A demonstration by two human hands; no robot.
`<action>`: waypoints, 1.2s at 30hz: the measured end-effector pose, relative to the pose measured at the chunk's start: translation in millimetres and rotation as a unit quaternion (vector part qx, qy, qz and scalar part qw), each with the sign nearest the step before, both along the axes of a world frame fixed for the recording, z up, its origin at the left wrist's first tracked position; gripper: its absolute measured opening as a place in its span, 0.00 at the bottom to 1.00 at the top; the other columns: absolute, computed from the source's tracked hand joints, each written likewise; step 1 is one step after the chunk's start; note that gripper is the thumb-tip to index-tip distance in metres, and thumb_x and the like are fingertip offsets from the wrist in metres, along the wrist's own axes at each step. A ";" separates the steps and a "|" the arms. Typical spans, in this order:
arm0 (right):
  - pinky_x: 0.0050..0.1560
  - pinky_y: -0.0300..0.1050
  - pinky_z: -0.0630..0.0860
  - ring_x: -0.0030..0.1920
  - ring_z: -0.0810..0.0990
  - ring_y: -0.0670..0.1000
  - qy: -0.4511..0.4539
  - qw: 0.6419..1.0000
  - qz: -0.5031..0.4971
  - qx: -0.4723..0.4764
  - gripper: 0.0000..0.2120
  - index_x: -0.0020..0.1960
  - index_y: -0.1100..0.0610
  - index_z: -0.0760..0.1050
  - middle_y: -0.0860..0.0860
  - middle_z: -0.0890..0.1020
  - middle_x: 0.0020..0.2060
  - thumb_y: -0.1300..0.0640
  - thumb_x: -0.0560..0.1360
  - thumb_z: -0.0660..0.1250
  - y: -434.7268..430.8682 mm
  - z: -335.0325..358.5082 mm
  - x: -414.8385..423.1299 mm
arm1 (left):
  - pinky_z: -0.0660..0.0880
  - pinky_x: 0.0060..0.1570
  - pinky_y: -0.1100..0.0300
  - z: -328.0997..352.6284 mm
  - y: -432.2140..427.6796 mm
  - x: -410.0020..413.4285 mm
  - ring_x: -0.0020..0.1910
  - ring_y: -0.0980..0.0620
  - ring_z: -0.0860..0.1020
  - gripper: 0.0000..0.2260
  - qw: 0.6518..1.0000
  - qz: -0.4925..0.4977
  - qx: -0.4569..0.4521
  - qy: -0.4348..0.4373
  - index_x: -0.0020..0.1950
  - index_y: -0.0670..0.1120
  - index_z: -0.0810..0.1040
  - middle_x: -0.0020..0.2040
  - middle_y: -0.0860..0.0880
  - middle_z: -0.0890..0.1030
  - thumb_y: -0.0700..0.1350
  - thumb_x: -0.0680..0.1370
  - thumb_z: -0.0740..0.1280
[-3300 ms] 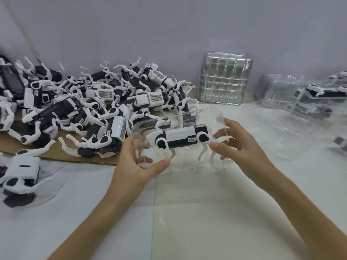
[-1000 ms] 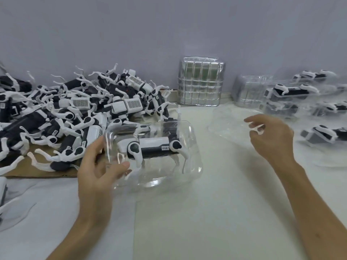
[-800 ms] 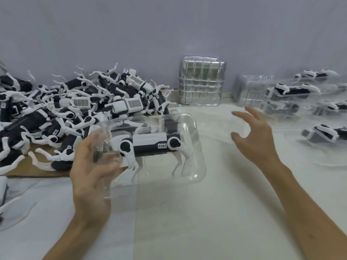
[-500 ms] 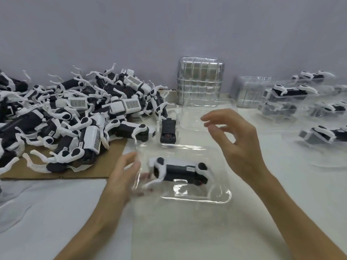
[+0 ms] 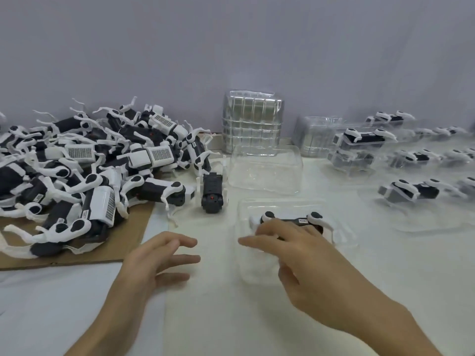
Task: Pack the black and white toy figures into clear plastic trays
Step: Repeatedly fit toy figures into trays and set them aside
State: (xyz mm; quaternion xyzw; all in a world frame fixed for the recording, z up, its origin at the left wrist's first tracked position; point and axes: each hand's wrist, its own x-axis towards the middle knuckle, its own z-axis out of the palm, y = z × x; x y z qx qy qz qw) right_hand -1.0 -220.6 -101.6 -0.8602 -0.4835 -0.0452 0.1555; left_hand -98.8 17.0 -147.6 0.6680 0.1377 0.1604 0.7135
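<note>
Resting with spread fingers, the right hand (image 5: 303, 255) seems to touch a toy figure (image 5: 308, 219) lying in a clear tray (image 5: 250, 277) near frame centre. The left hand (image 5: 156, 260), relaxed and empty, hovers over the counter (image 5: 231, 317). Loose figures (image 5: 90, 163) pile at left.

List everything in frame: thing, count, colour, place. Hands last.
cardboard sheet: one, brown, left
loose toy figures: many, black and white, heaped on the cardboard sheet
lone toy figure: one, mostly black, between the heap and the trays
near tray: one, clear, centre front
packed toy figure: one, black and white, in the near tray
empty tray: one, clear, behind the near tray
tray stacks: two, clear, against the wall
filled trays: several, clear, right, blurred
table: one, white
left hand: above the table, holding nothing
right hand: fingers straight, resting on the packed toy figure
</note>
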 end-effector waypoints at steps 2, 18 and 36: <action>0.68 0.33 0.51 0.63 0.62 0.31 -0.011 0.996 -0.072 0.046 0.21 0.65 0.38 0.72 0.34 0.71 0.59 0.59 0.76 0.65 -12.3 -7.9 12.5 | 0.76 0.44 0.49 1.5 -0.2 -0.4 0.49 0.43 0.85 0.13 1.000 0.010 -0.006 -0.008 0.43 0.45 0.84 0.53 0.48 0.84 0.51 0.70 0.65; 0.63 0.48 0.58 0.57 0.78 0.53 -0.067 0.941 -0.311 0.114 0.17 0.56 0.46 0.80 0.44 0.80 0.54 0.63 0.71 0.72 -65.9 -23.8 75.2 | 0.75 0.38 0.53 -6.1 8.3 4.3 0.45 0.47 0.84 0.09 1.000 0.012 -0.022 0.001 0.42 0.49 0.85 0.47 0.51 0.83 0.49 0.67 0.67; 0.76 0.49 0.54 0.68 0.71 0.48 -0.025 0.987 -0.125 0.095 0.21 0.66 0.49 0.75 0.43 0.75 0.65 0.60 0.74 0.69 3.1 -29.8 92.1 | 0.75 0.31 0.57 -8.2 9.5 9.9 0.38 0.49 0.83 0.07 0.999 0.009 -0.023 0.021 0.40 0.49 0.85 0.40 0.51 0.83 0.45 0.64 0.70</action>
